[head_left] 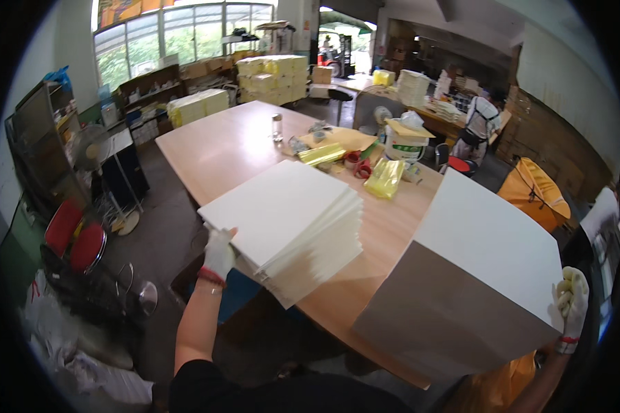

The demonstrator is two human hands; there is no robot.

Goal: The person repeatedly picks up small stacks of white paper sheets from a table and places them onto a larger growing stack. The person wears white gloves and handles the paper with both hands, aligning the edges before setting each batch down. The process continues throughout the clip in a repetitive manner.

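Observation:
A fanned pile of white boards (275, 210) lies on the table's near left part, its layers slipping out unevenly at the right and front. My left hand (219, 256), in a white glove with a red cuff, grips the pile's near left edge, thumb on top. At the near right stands a large white block (489, 237) with smooth sides; whether it is a box or a squared stack I cannot tell. My right hand (572, 299), gloved too, has its fingers curled at the block's right edge.
On the wooden table (231, 144) lie yellow film (384, 179), red tape rolls (360, 165), a glass jar (277, 128) and a white bucket (405, 146). A red chair (83, 237) and a fan (91, 148) stand left. Another person (481, 120) works behind, near an orange sack (534, 193).

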